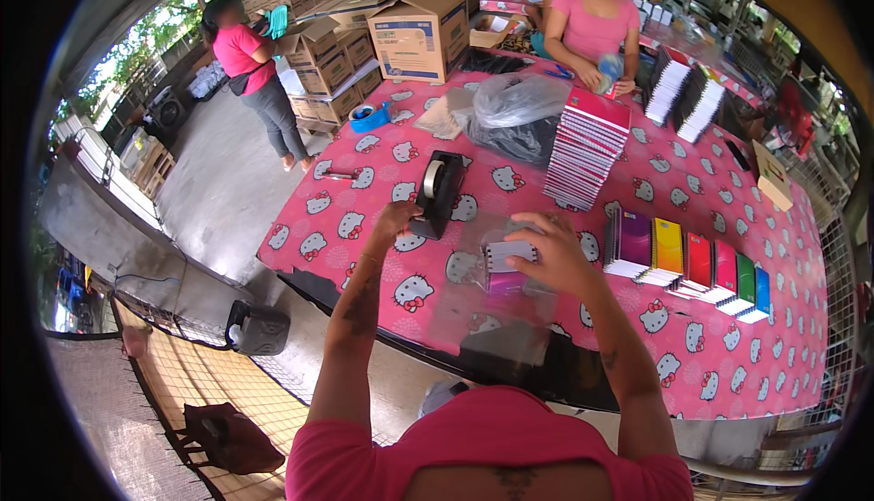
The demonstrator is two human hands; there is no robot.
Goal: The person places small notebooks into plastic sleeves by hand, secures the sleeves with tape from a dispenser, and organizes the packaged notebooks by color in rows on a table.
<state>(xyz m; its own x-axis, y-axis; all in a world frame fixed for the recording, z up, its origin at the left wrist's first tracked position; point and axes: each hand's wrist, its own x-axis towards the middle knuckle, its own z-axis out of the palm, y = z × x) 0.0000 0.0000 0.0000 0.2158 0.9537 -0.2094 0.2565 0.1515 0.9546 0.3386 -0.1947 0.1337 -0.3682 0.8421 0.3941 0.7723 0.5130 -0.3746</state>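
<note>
My left hand (398,220) is at the near end of a black tape dispenser (443,193), fingers drawn together; what they pinch is too small to make out. A pale roll of tape (433,179) sits in the dispenser. With fingers curved over its right side, my right hand (555,253) grips a small stack of spiral notebooks (508,256), whose white page edges face up. Clear plastic (452,301) lies around and under this stack, at the near edge of the table. Part of the stack is hidden by my fingers.
Coloured notebooks (667,246) stand in a row at right on the pink patterned tablecloth (583,346). Beyond are a tall notebook pile (587,151), a plastic bag (519,110), blue tape (369,117) and cardboard boxes (421,32). One co-worker (596,23) works across the table; another (250,64) stands left.
</note>
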